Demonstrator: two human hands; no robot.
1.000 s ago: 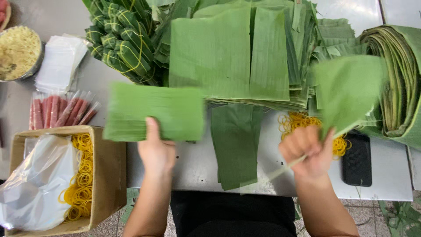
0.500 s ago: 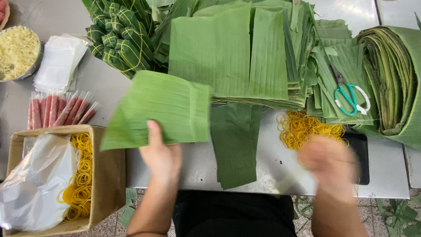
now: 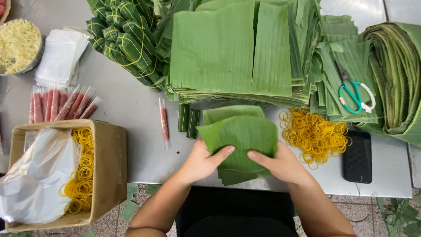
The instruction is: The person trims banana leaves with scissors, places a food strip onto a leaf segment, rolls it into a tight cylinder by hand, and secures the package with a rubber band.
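My left hand (image 3: 202, 160) and my right hand (image 3: 280, 163) press down on a small stack of green banana leaf pieces (image 3: 239, 134) lying at the front edge of the grey table (image 3: 140, 118). Both hands hold the top leaf, fingers on its near side. A thin red sausage stick in clear wrap (image 3: 163, 123) and two small rolled leaf strips (image 3: 187, 118) lie just left of the stack. A big pile of cut banana leaves (image 3: 228, 52) sits behind it.
Yellow rubber bands (image 3: 313, 134) lie loose to the right, beside a black phone (image 3: 357, 156). Teal scissors (image 3: 353, 94) rest on leaves. A cardboard box (image 3: 112, 162) with rubber bands and a plastic bag stands at left. Wrapped bundles (image 3: 125, 41), sausage sticks (image 3: 59, 105) and a bowl of shreds (image 3: 17, 44) sit farther back.
My left hand brought the leaf it held down onto the stack in front of me. My right hand let go of its leaf and came in onto the stack.
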